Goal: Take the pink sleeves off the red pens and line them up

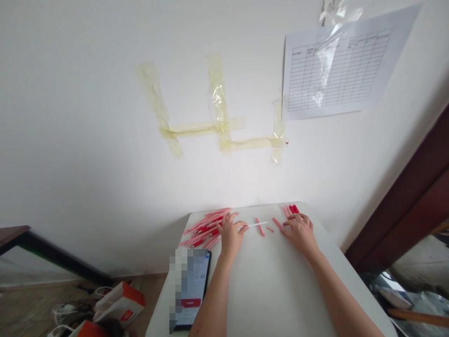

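Observation:
My left hand [231,234] pinches a thin white pen refill [258,224] by its left end, and the refill points to the right over the table. Its other fingers are beside a pile of pink and red pens [203,229]. A pink pen barrel [260,227] lies under the refill's line, with a short pink piece [270,229] just right of it. My right hand [298,231] has its thumb and fingertips closed on the lower end of another pink pen barrel [277,222]. Behind that hand lie a few pink pens with red parts [290,210].
A phone [192,290] lies at the left edge of the white table [266,290]. The wall behind carries yellowed tape [219,103] and a printed sheet [336,70]. Orange and white boxes [121,302] stand on the floor at left. Dark red wood [403,201] rises at right.

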`<control>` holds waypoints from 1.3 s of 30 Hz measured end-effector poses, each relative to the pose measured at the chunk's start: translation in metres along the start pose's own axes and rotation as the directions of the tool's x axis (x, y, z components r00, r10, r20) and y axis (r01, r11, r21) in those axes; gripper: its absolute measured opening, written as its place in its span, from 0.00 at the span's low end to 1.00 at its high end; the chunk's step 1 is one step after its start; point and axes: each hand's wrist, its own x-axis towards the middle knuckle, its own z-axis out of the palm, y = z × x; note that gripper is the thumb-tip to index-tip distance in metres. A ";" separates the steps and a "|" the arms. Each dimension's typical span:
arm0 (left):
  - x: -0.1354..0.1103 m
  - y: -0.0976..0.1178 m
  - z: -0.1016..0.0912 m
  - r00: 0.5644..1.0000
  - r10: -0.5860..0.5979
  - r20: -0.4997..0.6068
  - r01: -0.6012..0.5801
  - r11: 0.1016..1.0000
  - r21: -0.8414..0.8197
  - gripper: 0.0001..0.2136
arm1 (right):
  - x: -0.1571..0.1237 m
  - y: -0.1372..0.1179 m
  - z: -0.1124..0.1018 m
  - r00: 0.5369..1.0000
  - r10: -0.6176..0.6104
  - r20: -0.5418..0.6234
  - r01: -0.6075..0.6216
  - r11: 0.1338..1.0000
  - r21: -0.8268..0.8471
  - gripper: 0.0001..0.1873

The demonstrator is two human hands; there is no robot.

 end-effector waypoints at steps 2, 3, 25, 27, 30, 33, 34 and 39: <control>0.000 0.000 0.000 1.000 -0.001 -0.014 0.001 1.000 -0.011 0.03 | 0.000 -0.001 0.001 1.000 -0.011 -0.022 0.011 1.000 -0.010 0.14; 0.001 0.001 0.000 1.000 0.000 -0.021 0.000 1.000 -0.014 0.03 | 0.000 -0.001 0.002 0.999 -0.014 -0.029 0.014 1.000 -0.005 0.14; 0.003 -0.002 -0.008 0.996 -0.051 -0.073 0.047 0.997 -0.065 0.03 | 0.013 0.007 -0.006 0.997 -0.015 -0.079 0.036 0.961 0.275 0.19; 0.003 -0.002 -0.008 0.996 -0.055 -0.074 0.050 0.997 -0.065 0.04 | 0.013 0.008 -0.006 0.997 -0.018 -0.072 0.037 0.960 0.276 0.19; 0.003 -0.001 -0.009 0.996 -0.058 -0.074 0.053 0.997 -0.063 0.03 | 0.013 0.009 -0.005 0.998 -0.017 -0.062 0.034 0.961 0.275 0.19; 0.002 -0.002 -0.008 0.996 -0.055 -0.075 0.050 0.997 -0.060 0.04 | 0.013 0.009 -0.004 0.998 -0.025 -0.059 0.040 0.961 0.275 0.18; 0.002 -0.002 -0.008 0.996 -0.053 -0.073 0.048 0.997 -0.060 0.04 | 0.013 0.009 -0.004 0.998 -0.028 -0.056 0.042 0.961 0.273 0.17; 0.002 -0.002 -0.005 0.997 -0.044 -0.064 0.040 0.997 -0.062 0.04 | 0.012 0.007 -0.002 0.998 -0.053 -0.042 0.062 0.964 0.259 0.16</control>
